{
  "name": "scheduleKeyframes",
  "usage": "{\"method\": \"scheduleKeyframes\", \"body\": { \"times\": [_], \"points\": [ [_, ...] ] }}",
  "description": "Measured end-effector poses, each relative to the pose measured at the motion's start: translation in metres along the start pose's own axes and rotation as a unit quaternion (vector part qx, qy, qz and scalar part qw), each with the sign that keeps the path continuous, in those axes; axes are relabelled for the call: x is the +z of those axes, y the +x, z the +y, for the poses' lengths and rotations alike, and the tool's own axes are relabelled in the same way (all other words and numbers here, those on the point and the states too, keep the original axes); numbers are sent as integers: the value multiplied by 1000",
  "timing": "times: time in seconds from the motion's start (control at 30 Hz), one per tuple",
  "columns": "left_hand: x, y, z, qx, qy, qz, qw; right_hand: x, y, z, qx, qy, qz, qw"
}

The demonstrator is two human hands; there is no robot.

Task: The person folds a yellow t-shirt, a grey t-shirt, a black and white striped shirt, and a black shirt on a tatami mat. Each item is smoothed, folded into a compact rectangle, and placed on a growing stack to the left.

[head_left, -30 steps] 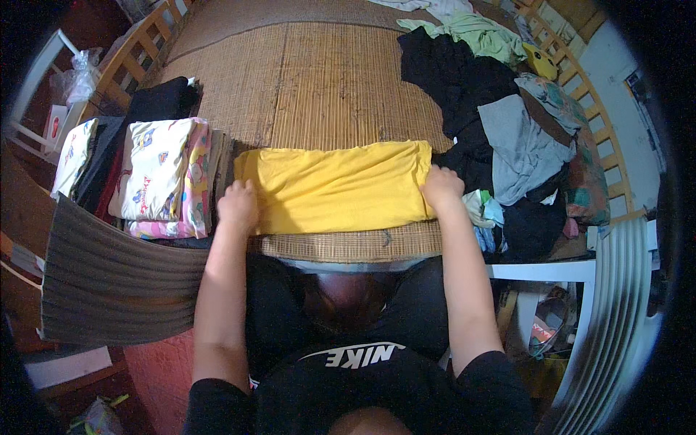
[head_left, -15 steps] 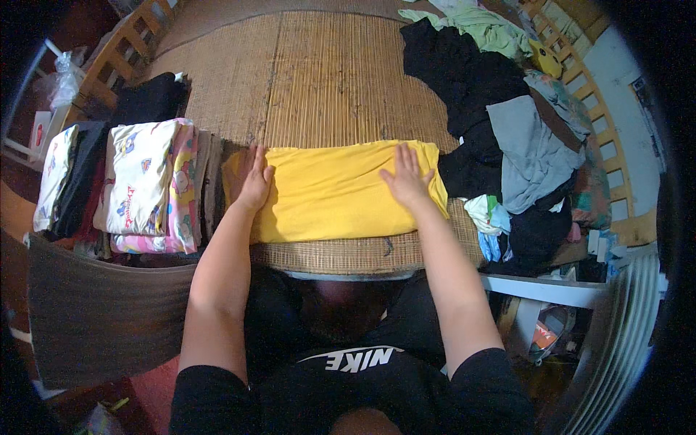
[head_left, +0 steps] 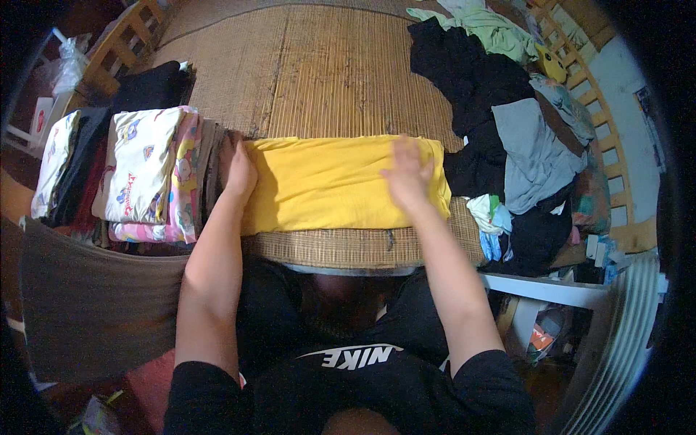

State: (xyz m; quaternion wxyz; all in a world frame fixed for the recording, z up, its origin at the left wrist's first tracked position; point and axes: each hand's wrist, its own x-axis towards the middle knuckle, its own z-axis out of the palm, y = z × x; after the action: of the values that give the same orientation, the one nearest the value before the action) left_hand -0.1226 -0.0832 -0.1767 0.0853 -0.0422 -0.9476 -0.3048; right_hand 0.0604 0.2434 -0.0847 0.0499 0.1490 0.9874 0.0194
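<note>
A yellow garment point(head_left: 319, 185), folded into a long flat rectangle, lies crosswise on the woven mat in front of me; its exact kind does not show. My left hand point(head_left: 239, 170) rests at its left end, fingers stretched away from me, close beside a stack of folded clothes. Flat on the cloth near its right end is my right hand point(head_left: 409, 174), slightly blurred, with fingers spread. Neither hand grips anything. Faint creases run across the yellow fabric.
Folded clothes point(head_left: 145, 167), patterned and dark, stand stacked at the left, with a black folded item point(head_left: 148, 87) behind. To the right lie loose black clothes point(head_left: 471, 72), a grey cloth point(head_left: 533, 152) and a pale green cloth point(head_left: 500, 36). Wooden rails point(head_left: 612, 156) edge the bed.
My left hand has slid left to the end of the yellow garment, next to the stack. My right hand stays about where it was, and the view has shifted slightly.
</note>
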Motion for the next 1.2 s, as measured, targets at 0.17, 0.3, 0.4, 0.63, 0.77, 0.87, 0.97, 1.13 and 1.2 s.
{"method": "scheduleKeyframes", "body": {
  "times": [0.17, 0.3, 0.4, 0.63, 0.77, 0.87, 0.97, 1.13, 1.2],
  "points": [
    [-62, -50, 83, -61, 147, -203, 966, -26, -48, -65, -219, 113, -141, 959],
    [-61, -46, 69, -82, 152, -223, 959, -15, -54, -58, -208, 122, -179, 954],
    [-62, -46, 56, -111, 74, -195, 972, -20, -60, -59, -225, 111, -226, 941],
    [-51, -47, 46, -88, 177, -194, 961, -56, -41, -8, -87, 47, -314, 944],
    [-57, -58, 64, -62, 176, -158, 970, -35, -30, 62, 50, 54, -336, 939],
    [-67, -57, 82, -116, 162, -176, 964, -32, -33, 77, 80, 9, -326, 942],
    [-68, -44, 48, -216, 70, -200, 953, -52, -42, 55, 50, 10, -302, 952],
    [-90, -51, 38, -344, -137, -263, 891, -34, -58, 17, -47, 84, -279, 956],
    [-102, -59, 60, -308, -196, -275, 889, -28, -53, 9, -69, 120, -217, 966]
  ]
}}
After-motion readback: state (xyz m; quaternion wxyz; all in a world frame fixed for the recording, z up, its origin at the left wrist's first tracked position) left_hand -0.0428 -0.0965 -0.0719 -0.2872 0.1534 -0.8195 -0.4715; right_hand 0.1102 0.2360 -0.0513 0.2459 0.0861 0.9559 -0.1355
